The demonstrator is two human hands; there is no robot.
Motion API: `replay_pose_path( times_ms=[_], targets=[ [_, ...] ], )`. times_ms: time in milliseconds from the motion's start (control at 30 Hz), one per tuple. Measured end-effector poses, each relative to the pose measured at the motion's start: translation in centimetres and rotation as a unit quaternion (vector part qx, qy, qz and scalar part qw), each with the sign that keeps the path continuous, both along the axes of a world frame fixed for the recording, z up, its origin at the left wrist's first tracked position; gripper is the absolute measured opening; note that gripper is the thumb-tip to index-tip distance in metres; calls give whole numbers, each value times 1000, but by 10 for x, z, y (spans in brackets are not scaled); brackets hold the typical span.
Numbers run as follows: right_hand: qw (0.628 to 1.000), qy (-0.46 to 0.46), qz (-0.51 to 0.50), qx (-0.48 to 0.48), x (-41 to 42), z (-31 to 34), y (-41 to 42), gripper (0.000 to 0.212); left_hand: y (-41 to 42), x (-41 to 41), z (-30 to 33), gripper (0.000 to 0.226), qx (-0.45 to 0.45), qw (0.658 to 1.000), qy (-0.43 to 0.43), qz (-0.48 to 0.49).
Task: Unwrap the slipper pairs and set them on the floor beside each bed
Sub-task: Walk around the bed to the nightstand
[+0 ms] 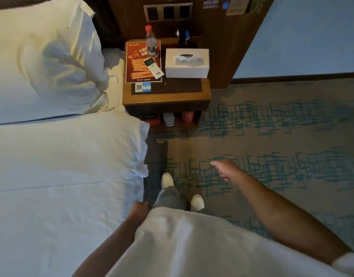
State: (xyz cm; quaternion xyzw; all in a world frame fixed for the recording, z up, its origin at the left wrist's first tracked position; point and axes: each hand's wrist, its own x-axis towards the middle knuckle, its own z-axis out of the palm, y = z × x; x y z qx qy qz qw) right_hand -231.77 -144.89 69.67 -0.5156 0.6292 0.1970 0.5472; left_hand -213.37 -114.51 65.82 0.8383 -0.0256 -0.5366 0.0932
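White item in nightstand (166, 96) cubby: slippers (168, 118), possibly, too dim to confirm
Right hand (224, 168): empty, fingers loose, well short of cubby
Left hand (139, 211): curled, contents unclear

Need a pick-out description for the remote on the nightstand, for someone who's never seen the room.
Find the wooden nightstand beside the white bed. On its top lies a red printed leaflet, with a clear plastic water bottle at its far end. The slim white remote control lies diagonally across that leaflet, left of the white tissue box; only it has a small screen.
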Motion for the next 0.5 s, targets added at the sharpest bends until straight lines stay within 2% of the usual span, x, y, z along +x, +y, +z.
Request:
replay_pose_path(
  times_ms=[167, 267, 333, 400, 500],
  targets=[
    [1000, 3, -8, -6, 48, -9, -16, 28, -39, 67, 1, 34, -18, 1000, 5, -12],
    [999, 28, 24, -23, 60, -18, -13, 26, -61, 86, 2, 34, -28, 995, -10, -92],
    [998, 39, 48, -4, 61, -22, -6, 22, -70, 88, 2, 35, -14, 990, 9, -142],
    [993, 58, 100, 24, 57, -25, 2, 17, -74, 89, 5, 38, -3, 984, 32, -175],
    [974, 84, 205, 57, 56, -34, -2, 24, -84, 97, -2, 40, 12, 978, 70, -197]
  ],
)
